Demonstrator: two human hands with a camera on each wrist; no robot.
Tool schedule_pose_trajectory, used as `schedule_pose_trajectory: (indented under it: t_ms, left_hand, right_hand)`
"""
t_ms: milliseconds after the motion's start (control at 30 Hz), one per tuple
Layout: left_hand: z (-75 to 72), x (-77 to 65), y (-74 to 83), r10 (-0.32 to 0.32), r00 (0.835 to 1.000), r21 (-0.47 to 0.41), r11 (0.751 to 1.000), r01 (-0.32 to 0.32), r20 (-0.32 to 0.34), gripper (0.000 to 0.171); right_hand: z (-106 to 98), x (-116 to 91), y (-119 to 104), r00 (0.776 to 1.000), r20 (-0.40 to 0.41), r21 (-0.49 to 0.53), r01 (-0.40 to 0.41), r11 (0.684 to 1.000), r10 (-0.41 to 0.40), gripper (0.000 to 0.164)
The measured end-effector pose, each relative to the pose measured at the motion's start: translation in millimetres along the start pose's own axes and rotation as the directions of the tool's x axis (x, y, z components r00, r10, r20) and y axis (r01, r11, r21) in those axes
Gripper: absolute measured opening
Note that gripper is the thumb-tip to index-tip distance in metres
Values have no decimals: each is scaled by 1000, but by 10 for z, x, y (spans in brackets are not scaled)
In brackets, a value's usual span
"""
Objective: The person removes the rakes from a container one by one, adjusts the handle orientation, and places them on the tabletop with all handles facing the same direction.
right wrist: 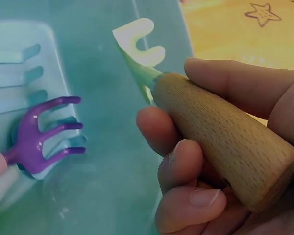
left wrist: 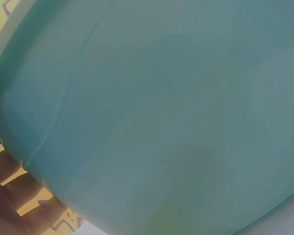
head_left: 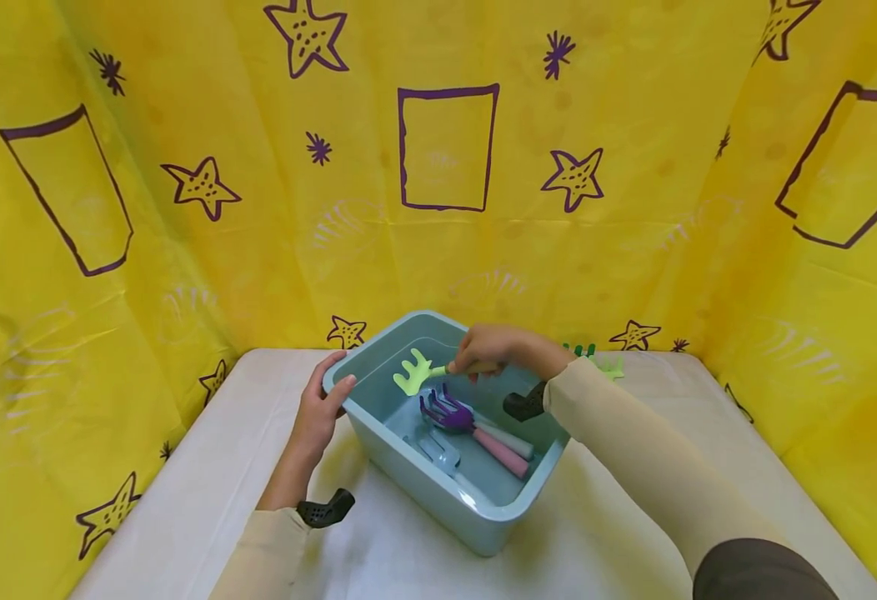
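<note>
A light-blue plastic tub stands on the white tabletop. My left hand grips its left rim, with the thumb at the rim and the fingers along the outside. Over the tub's interior, my right hand holds a small light-green hand rake by its wooden handle. Lower in the tub lies a purple hand rake with a pink handle, beside a pale grey handle. A light-blue forked tool lies near the tub's front-left wall. The left wrist view shows mostly tub wall.
Behind my right forearm, dark green tines and a light-green toothed piece show at the table's back. A yellow curtain with starfish drawings surrounds the back and sides of the white table.
</note>
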State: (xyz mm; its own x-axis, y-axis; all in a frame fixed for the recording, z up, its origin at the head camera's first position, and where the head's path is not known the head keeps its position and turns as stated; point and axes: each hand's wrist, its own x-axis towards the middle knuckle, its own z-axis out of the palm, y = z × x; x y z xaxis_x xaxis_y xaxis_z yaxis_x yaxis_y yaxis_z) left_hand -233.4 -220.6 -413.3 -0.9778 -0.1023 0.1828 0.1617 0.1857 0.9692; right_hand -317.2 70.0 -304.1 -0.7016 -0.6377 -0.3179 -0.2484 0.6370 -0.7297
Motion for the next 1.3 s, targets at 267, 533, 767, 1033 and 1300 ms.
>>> schedule_pose_trajectory:
  t_ms: [267, 533, 767, 1033, 1300]
  left_hand:
    - [-4, -15, 9, -1, 1000, -7, 1000, 1, 1, 53]
    - [0, -16, -5, 11, 1000, -3, 1000, -11, -2, 52]
    - [1, -4, -3, 11, 1000, -4, 1000, -11, -3, 52]
    - [11, -3, 1, 13, 1000, -1, 1000, -13, 4, 52]
    - [7, 3, 3, 7, 1000, -12, 1000, -7, 0, 51]
  right_hand:
    - [-181, -143, 85, 996, -76, 67, 46, 997, -41, 24]
    - [-291, -359, 126, 986, -160, 57, 57, 997, -47, 30]
    - [-386, -574, 250, 960, -276, 91, 70, 993, -42, 30]
    - [-493, -879, 540, 900, -432, 191, 34, 981, 52, 37]
    - [-447, -1139, 825, 831, -525, 293, -26, 956, 184, 48]
